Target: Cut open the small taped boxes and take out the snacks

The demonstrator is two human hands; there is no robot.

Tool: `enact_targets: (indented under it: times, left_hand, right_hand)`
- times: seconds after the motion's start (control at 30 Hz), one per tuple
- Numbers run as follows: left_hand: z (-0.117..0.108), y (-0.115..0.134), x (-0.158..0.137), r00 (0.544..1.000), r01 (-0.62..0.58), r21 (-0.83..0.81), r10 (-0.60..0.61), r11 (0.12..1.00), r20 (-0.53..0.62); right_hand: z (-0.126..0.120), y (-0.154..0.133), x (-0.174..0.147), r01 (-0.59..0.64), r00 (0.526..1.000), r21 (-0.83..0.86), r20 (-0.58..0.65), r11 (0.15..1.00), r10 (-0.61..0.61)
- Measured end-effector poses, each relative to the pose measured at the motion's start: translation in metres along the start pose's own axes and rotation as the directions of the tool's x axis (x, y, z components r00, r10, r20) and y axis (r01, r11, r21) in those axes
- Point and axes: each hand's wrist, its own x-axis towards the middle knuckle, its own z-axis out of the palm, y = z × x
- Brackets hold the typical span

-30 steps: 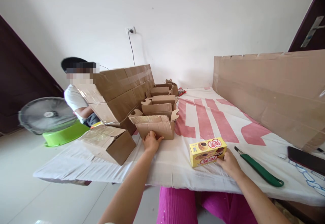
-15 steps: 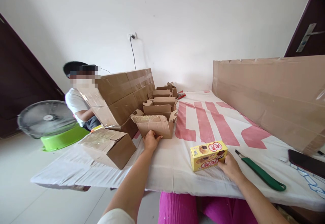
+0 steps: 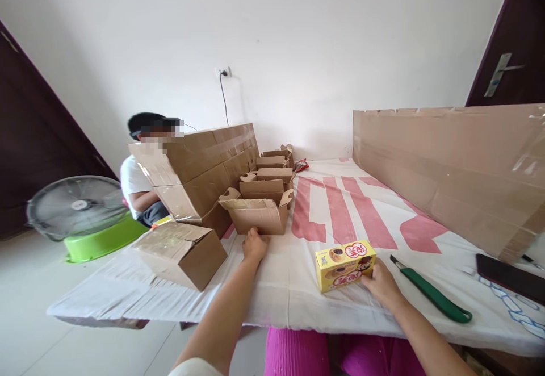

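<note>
My right hand (image 3: 381, 282) grips the right end of a small yellow snack box (image 3: 340, 268) with red lettering and cookie pictures, low over the near part of the table. My left hand (image 3: 254, 245) is at the foot of the nearest open cardboard box (image 3: 259, 217), fingers loosely bent and pointing toward its front wall. Nothing shows in that hand; whether its fingertips touch the box is hard to tell. A green box cutter (image 3: 436, 295) with its blade tip showing lies right of my right hand.
Several open boxes (image 3: 272, 172) line up behind the nearest one, beside stacked cartons (image 3: 200, 166). A closed carton (image 3: 187, 251) sits at the left. A cardboard panel (image 3: 443, 166), a phone (image 3: 511, 274), a fan (image 3: 79, 203) and a person in white (image 3: 136, 188) surround the table.
My left hand has drawn slightly back from the front of the nearest open box, its thumb less spread. The yellow box stays in my right hand. The camera view has shifted a little.
</note>
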Motion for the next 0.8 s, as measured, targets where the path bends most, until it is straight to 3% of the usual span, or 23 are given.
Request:
enact_targets:
  times: [0.1, 0.2, 0.23, 0.27, 0.33, 0.37, 0.43, 0.5, 0.6, 0.67, 0.8]
  left_hand:
    - [0.001, 0.017, -0.029, 0.998, -0.037, -0.118, 0.042, 0.992, 0.043]
    - [0.004, 0.032, -0.076, 0.958, -0.193, -0.315, 0.247, 0.929, 0.143]
    - [0.005, 0.035, -0.093, 0.916, -0.234, -0.441, 0.348, 0.867, 0.198]
    - [0.005, 0.036, -0.107, 0.844, -0.215, -0.639, 0.47, 0.739, 0.259]
    - [0.005, 0.035, -0.13, 0.733, -0.075, -0.851, 0.607, 0.52, 0.306]
    - [0.004, 0.033, -0.138, 0.709, -0.008, -0.897, 0.635, 0.443, 0.308]
    - [0.002, 0.028, -0.146, 0.726, 0.035, -0.925, 0.627, 0.377, 0.283]
    - [-0.002, 0.025, -0.149, 0.743, 0.001, -0.932, 0.623, 0.362, 0.242]
    - [-0.007, 0.025, -0.15, 0.738, -0.05, -0.878, 0.61, 0.476, 0.288]
    - [-0.008, 0.027, -0.147, 0.743, -0.007, -0.831, 0.559, 0.556, 0.368]
    - [-0.015, 0.017, -0.119, 0.762, 0.07, -0.812, 0.495, 0.579, 0.419]
  right_hand:
    - [0.0, -0.001, -0.003, 0.028, 0.999, 0.036, 0.017, 0.999, -0.029]
    - [0.0, -0.004, -0.006, 0.098, 0.991, 0.139, 0.081, 0.985, -0.11]
    - [-0.001, -0.005, -0.008, 0.118, 0.984, 0.177, 0.11, 0.977, -0.139]
    - [-0.001, -0.007, -0.009, 0.13, 0.978, 0.208, 0.136, 0.969, -0.16]
    - [-0.003, -0.01, -0.01, 0.14, 0.968, 0.248, 0.17, 0.959, -0.185]
    - [-0.004, -0.011, -0.01, 0.145, 0.965, 0.255, 0.179, 0.956, -0.194]
    - [-0.005, -0.013, -0.01, 0.159, 0.961, 0.243, 0.185, 0.957, -0.207]
    - [-0.006, -0.015, -0.01, 0.177, 0.956, 0.222, 0.191, 0.959, -0.221]
    - [-0.007, -0.017, -0.009, 0.189, 0.95, 0.21, 0.208, 0.959, -0.233]
    - [-0.007, -0.017, -0.01, 0.195, 0.941, 0.212, 0.235, 0.958, -0.243]
    - [-0.009, -0.017, -0.011, 0.168, 0.939, 0.225, 0.261, 0.96, -0.226]
